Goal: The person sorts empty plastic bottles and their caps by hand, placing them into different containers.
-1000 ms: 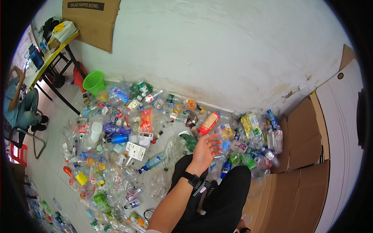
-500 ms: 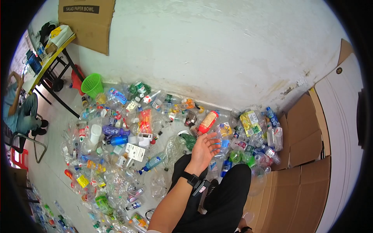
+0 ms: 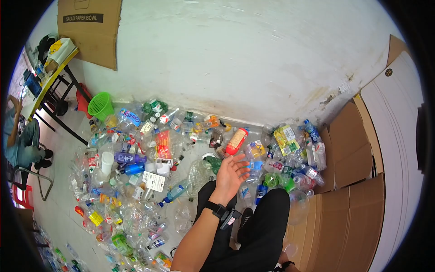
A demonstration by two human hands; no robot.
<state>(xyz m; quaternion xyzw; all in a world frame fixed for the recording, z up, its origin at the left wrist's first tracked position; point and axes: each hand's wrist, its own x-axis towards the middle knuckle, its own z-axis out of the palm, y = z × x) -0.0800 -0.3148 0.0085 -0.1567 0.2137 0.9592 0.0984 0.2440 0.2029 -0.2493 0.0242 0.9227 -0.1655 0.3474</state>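
My left hand (image 3: 230,176) is held palm up in front of my knees, with its fingers loosely spread and nothing in them. Its fingertips overlap the base of a red bottle with a cream label (image 3: 237,141) in this view. Right of the fingers lie a clear bottle with a blue label (image 3: 256,168) and green bottles (image 3: 278,181). A crumpled clear plastic bottle (image 3: 199,177) is to the left of the wrist. My right hand (image 3: 284,257) is down at the lower right beside my knee, mostly hidden, and its fingers do not show.
Many plastic bottles cover the floor to the left. A green basket (image 3: 100,106) stands by the wall near a yellow-edged table (image 3: 50,81). Cardboard boxes (image 3: 351,149) stand at the right. At far left a person (image 3: 25,140) sits on a chair.
The view has turned slightly, so the bottles and wall appear a little farther left. My left hand stays palm up near the red bottle, still with nothing in it.
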